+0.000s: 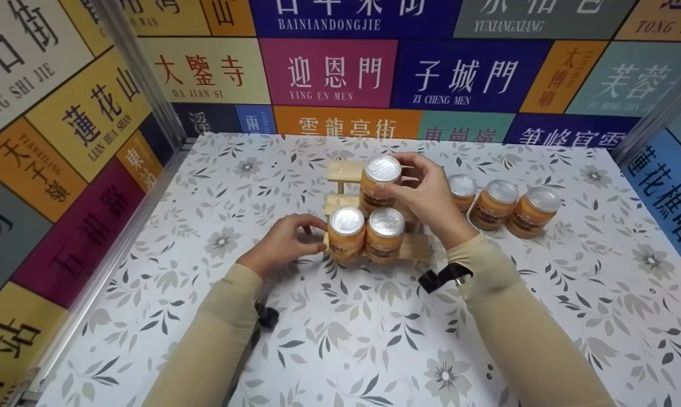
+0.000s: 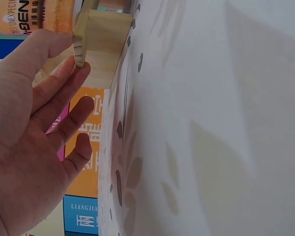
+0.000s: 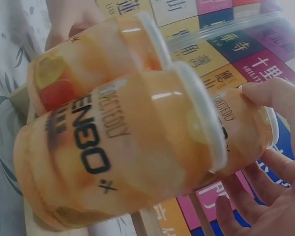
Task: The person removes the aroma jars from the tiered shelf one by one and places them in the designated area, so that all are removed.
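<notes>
Orange jar (image 1: 379, 174) in right grip (image 1: 430, 192), rack (image 1: 415, 247) in left grip (image 1: 283, 240)

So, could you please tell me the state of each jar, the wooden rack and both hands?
Wooden rack: standing, partly loaded
Front left jar: covered, upright on the lowest step
Front right jar: covered, upright on the lowest step
Held jar: covered, roughly upright; resting or lifted, unclear
Three jars at right: covered, upright, off the rack
Left hand: pinching the rack's edge
Right hand: gripping the held jar
</notes>
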A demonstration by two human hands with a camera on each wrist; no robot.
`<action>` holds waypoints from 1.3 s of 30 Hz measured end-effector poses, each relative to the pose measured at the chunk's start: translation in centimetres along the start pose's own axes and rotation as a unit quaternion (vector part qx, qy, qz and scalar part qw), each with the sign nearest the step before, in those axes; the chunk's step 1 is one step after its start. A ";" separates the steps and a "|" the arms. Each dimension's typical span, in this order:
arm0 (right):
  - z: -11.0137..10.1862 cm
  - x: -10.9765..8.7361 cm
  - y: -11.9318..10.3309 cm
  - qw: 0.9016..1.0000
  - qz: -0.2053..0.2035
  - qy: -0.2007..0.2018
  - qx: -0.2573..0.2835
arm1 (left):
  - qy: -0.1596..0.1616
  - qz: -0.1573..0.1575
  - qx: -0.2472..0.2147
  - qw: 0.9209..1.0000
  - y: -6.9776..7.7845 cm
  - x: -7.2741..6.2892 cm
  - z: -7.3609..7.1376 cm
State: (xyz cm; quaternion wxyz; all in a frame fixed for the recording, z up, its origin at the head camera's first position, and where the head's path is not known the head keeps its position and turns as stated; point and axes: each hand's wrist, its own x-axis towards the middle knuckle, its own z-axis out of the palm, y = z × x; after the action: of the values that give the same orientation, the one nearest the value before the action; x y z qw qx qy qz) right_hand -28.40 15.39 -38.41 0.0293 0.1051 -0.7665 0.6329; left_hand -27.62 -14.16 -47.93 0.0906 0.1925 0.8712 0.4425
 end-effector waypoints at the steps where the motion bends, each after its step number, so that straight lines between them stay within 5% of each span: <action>1: -0.1 -0.1 0.0 1.000 -0.006 0.002 0.005 | 0.001 0.001 0.000 1.000 0.0 0.0 0.0; 9: -1.6 -0.8 -0.5 0.999 -0.027 0.027 0.005 | 0.000 0.018 -0.010 1.000 -0.3 0.0 0.0; 17: -3.7 -1.7 -0.5 0.999 -0.030 0.040 -0.007 | -0.002 -0.009 -0.015 1.000 -0.2 0.0 -0.1; 39: -9.3 -5.6 2.4 0.996 -0.010 0.077 -0.045 | 0.001 -0.004 -0.013 1.000 -0.1 -0.1 0.0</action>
State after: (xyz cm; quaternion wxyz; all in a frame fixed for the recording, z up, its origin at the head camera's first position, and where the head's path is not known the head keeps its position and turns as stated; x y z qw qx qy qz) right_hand -24.24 25.56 -39.93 0.0993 0.0624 -0.7884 0.6039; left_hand -27.50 -14.25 -48.01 0.0939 0.1877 0.8661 0.4536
